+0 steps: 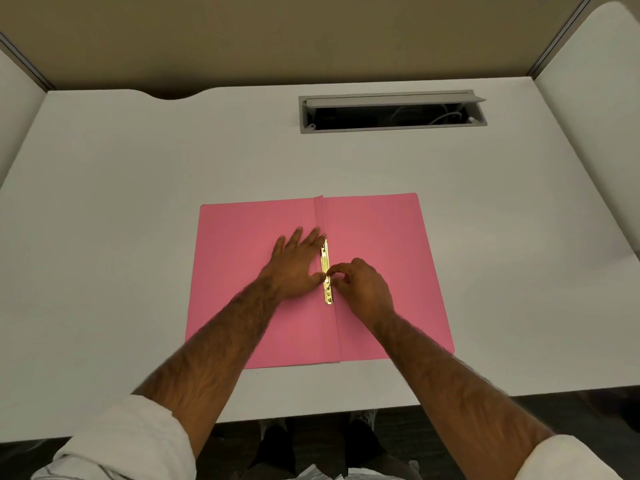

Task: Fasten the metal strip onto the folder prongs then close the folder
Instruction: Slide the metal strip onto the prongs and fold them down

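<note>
A pink folder (381, 244) lies open and flat on the white desk. Along its centre fold runs a gold metal strip (326, 268), lengthwise. My left hand (294, 261) rests flat on the left flap with its fingers spread, the thumb touching the strip's left edge. My right hand (363, 282) is curled to the right of the strip, thumb and forefinger pinched at the strip's middle. The prongs are hidden under the fingers.
The white desk (138, 202) spreads wide around the folder. A grey cable tray opening (391, 112) with its lid up sits at the back right. Beige partition walls enclose the desk. The desk's front edge is close below the folder.
</note>
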A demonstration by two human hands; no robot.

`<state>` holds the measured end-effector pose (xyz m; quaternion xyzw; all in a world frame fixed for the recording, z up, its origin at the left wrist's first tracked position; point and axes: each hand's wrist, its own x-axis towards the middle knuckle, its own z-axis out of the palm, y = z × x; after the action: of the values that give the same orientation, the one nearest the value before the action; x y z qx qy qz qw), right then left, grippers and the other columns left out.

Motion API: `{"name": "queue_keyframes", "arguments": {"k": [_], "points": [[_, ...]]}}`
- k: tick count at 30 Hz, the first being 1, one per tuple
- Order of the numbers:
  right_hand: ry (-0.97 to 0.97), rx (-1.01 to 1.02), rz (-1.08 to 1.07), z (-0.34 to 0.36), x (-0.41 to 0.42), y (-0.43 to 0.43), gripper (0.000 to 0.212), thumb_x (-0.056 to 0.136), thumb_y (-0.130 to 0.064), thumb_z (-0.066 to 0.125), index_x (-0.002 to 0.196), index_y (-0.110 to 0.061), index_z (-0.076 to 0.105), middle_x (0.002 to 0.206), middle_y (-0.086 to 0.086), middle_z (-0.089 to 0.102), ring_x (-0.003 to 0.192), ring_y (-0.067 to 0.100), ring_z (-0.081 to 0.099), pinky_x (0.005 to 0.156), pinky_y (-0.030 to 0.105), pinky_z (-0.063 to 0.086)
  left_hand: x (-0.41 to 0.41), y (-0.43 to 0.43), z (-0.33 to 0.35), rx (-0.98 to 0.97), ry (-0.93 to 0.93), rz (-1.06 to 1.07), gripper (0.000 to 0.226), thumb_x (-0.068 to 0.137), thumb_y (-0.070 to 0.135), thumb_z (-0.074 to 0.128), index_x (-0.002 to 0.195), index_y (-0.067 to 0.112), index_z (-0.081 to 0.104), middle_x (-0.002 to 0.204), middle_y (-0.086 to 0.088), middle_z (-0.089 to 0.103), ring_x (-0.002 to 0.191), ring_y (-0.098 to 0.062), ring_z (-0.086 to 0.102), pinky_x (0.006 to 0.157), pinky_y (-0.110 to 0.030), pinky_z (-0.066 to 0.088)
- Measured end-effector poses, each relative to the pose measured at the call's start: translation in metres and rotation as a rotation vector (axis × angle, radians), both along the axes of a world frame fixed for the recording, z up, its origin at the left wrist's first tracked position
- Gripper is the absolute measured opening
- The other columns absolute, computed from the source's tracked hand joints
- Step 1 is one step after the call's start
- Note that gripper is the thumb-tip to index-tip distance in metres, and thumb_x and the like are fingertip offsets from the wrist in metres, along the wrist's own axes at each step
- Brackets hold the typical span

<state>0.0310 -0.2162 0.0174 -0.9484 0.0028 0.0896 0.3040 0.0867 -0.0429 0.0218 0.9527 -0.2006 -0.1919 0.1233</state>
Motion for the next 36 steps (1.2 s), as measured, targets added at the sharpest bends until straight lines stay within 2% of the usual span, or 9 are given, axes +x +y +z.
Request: {"name": "queue_keyframes", "arguments": {"k": [4, 7, 13, 17, 22, 29, 32, 36], "points": [[-0.035, -0.086, 0.073, 0.0, -0.005, -0.008, 0.026, 0.098, -0.033, 0.053, 0.119, -0.038, 0.069, 0.085, -0.001, 0.055, 0.074, 0.019, 0.055, 0.061, 0.027, 0.036, 0.001, 0.004, -0.004, 0.048, 0.07, -0.06, 0.112, 0.077, 0.072, 0.052, 0.156, 0.027, -0.012, 0.164, 0.007, -0.018, 0.151, -0.022, -0.016, 0.121, -0.054, -0.006], [-0.089, -0.157, 0.125, -0.001, -0.012, -0.012, 0.03, 0.1, -0.031, 0.051, 0.125, -0.037, 0.065, 0.078, -0.003, 0.045, 0.068, 0.017, 0.047, 0.056, 0.027, 0.034, 0.003, 0.004, -0.004, 0.04, 0.09, -0.069, 0.118, 0.074, 0.074, 0.056, 0.156, 0.026, -0.014, 0.164, 0.006, -0.021, 0.151, -0.024, -0.018, 0.119, -0.053, -0.009], [-0.126, -0.207, 0.167, 0.002, -0.016, -0.011, 0.033, 0.1, -0.031, 0.051, 0.131, -0.035, 0.061, 0.077, -0.003, 0.044, 0.067, 0.016, 0.046, 0.054, 0.025, 0.031, 0.003, 0.003, -0.005, 0.052, 0.127, -0.077, 0.14, 0.059, 0.082, 0.063, 0.153, 0.022, -0.021, 0.162, 0.004, -0.027, 0.148, -0.024, -0.025, 0.115, -0.052, -0.016], [-0.096, -0.191, 0.173, 0.006, -0.016, -0.011, 0.034, 0.1, -0.031, 0.052, 0.132, -0.034, 0.06, 0.08, -0.001, 0.049, 0.069, 0.016, 0.048, 0.055, 0.025, 0.036, 0.002, 0.0, -0.008, 0.069, 0.113, -0.075, 0.143, 0.058, 0.081, 0.066, 0.153, 0.021, -0.022, 0.161, 0.002, -0.028, 0.148, -0.028, -0.026, 0.113, -0.055, -0.017], [-0.042, -0.111, 0.164, 0.011, -0.015, -0.007, 0.034, 0.096, -0.023, 0.057, 0.129, -0.028, 0.063, 0.093, 0.003, 0.059, 0.073, 0.015, 0.051, 0.057, 0.025, 0.037, 0.0, -0.008, -0.001, 0.122, 0.142, -0.052, 0.144, 0.059, 0.074, 0.073, 0.153, 0.018, -0.02, 0.162, 0.001, -0.027, 0.148, -0.029, -0.024, 0.113, -0.062, -0.013], [-0.108, 0.098, 0.239, 0.018, -0.019, -0.005, 0.012, 0.089, -0.013, 0.067, 0.097, -0.01, 0.076, 0.089, 0.007, 0.069, 0.076, 0.019, 0.06, 0.068, 0.035, 0.051, -0.001, -0.012, 0.006, 0.171, 0.141, -0.047, 0.143, 0.061, 0.074, 0.073, 0.154, 0.014, -0.019, 0.163, -0.003, -0.024, 0.149, -0.032, -0.021, 0.113, -0.064, -0.012], [-0.134, 0.095, 0.251, 0.017, -0.02, -0.008, 0.01, 0.09, -0.009, 0.066, 0.095, -0.007, 0.075, 0.092, 0.009, 0.07, 0.081, 0.022, 0.063, 0.071, 0.036, 0.053, -0.001, -0.011, 0.005, 0.176, 0.118, -0.053, 0.142, 0.061, 0.074, 0.071, 0.153, 0.013, -0.018, 0.163, -0.004, -0.023, 0.149, -0.033, -0.02, 0.114, -0.062, -0.012], [-0.17, 0.003, 0.37, 0.017, -0.024, -0.011, 0.018, 0.091, -0.003, 0.061, 0.102, -0.008, 0.075, 0.104, 0.011, 0.073, 0.092, 0.027, 0.067, 0.081, 0.037, 0.055, 0.0, -0.009, 0.003, 0.162, 0.11, -0.055, 0.145, 0.058, 0.078, 0.07, 0.153, 0.014, -0.019, 0.163, -0.004, -0.023, 0.15, -0.032, -0.02, 0.113, -0.061, -0.014]]}}
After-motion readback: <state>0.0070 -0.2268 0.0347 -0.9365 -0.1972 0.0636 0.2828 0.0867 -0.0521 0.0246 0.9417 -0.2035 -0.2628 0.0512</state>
